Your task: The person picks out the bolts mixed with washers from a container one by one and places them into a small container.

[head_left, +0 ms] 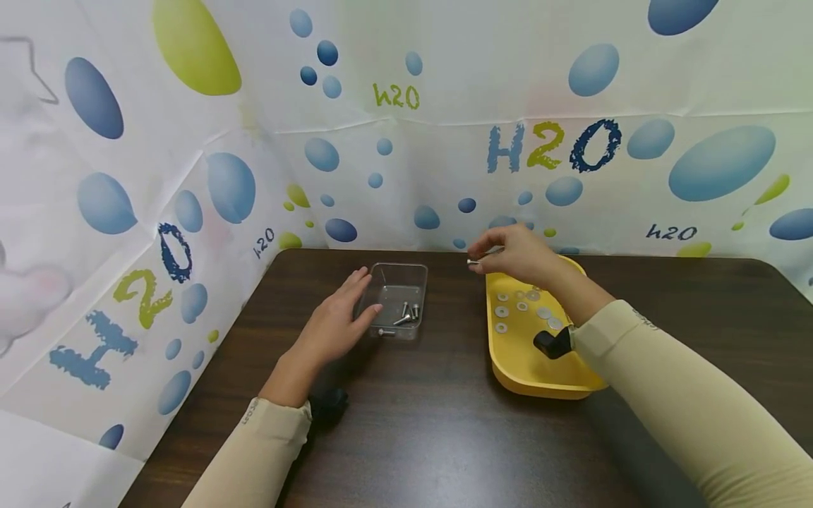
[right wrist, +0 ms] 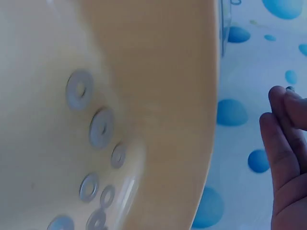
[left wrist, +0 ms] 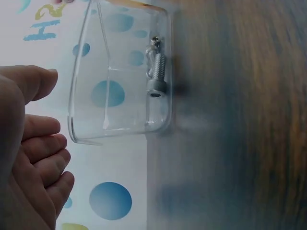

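My right hand (head_left: 522, 254) is raised over the far left rim of a yellow tray (head_left: 511, 363), pinching a small silver bolt (head_left: 472, 262) between thumb and fingers. Most of that bolt is hidden by the fingers. Flat metal washers (head_left: 502, 311) of differing sizes lie scattered in the tray. To the left, my left hand (head_left: 332, 319) is beside a clear plastic box (head_left: 399, 266), its fingers extended and holding nothing. Inside the box are several socket-head bolts (left wrist: 157, 72), bunched at the near right in the head view.
A dark wooden table (head_left: 419, 423) carries both containers, with a stretch of tabletop between them. Behind it and along the left hangs a white sheet (head_left: 444, 56) printed with blue and green drops. Black wrist mounts (head_left: 552, 343) stick out below the sleeves.
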A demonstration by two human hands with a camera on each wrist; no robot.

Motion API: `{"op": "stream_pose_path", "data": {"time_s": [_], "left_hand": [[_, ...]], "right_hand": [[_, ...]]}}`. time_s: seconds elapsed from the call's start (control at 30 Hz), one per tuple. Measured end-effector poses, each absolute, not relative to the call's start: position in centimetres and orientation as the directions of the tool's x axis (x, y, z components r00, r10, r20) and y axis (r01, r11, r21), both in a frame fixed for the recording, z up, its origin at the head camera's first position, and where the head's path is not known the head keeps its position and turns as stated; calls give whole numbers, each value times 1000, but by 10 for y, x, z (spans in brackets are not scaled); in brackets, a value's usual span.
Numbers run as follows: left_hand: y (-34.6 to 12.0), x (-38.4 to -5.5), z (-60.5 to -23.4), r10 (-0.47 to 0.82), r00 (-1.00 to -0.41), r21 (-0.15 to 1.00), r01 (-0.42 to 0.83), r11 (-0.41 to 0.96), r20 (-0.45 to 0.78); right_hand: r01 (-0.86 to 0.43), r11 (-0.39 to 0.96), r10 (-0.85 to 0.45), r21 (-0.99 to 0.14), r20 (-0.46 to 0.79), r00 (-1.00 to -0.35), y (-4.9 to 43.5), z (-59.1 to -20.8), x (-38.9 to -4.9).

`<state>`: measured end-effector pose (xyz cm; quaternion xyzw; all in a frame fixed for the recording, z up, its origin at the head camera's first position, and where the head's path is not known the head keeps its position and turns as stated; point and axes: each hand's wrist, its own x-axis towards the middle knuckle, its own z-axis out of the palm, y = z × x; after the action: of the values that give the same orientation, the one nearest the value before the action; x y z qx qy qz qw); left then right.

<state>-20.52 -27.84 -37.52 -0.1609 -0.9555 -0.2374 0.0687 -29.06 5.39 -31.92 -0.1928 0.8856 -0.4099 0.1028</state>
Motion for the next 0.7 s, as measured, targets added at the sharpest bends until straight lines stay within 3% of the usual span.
{"op": "stream_pose_path", "data": {"time_s": [0.2,0.37,0.7], "left_hand": [[-282,-208,-379,280,-941,431,335,838,188],[-283,-210,-380,277,-950,439,313,842,145],[-289,-214,-386,277,-960,436,269,859,48]], "right_hand": [[-307,558,-521,-771,-37,-853,40,-318,-288],[-308,556,-527,-772,-41,-849,30,-318,-287],[-435,594,-594,-676,-5,-804,-1,-316,-285]]}}
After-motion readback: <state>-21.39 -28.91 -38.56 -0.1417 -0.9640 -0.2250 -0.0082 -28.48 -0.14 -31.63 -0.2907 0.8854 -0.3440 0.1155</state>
